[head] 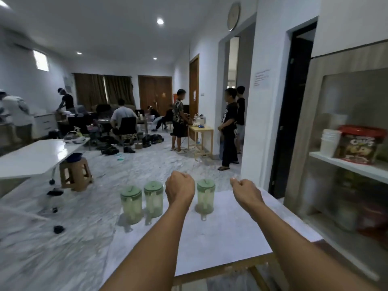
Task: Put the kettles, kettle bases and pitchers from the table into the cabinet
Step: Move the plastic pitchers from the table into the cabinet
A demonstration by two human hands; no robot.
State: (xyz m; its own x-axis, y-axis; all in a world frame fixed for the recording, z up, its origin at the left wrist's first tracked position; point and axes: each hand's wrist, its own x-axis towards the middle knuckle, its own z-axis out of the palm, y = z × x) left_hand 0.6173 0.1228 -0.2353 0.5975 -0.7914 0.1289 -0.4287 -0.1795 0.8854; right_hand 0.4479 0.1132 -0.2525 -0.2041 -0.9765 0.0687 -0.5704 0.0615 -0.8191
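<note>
Both hands, left (180, 188) and right (246, 191), are held curled, seemingly empty, above three pitchers (131, 204) on the bench (231, 238).

Three pitchers (131, 204) (153, 199) (205, 196): translucent pale-green plastic bodies, opaque green plastic lids. Table (231, 238): matt white top on a light wood frame. Cabinet (327, 85): wood-grain finish with a smooth white shelf (357, 168). Floor (63, 248): glossy marble-pattern tile.

A busy shared living room; marble floor (147, 164), curtains (102, 90), wall clock (233, 16), seated people (122, 118).
</note>
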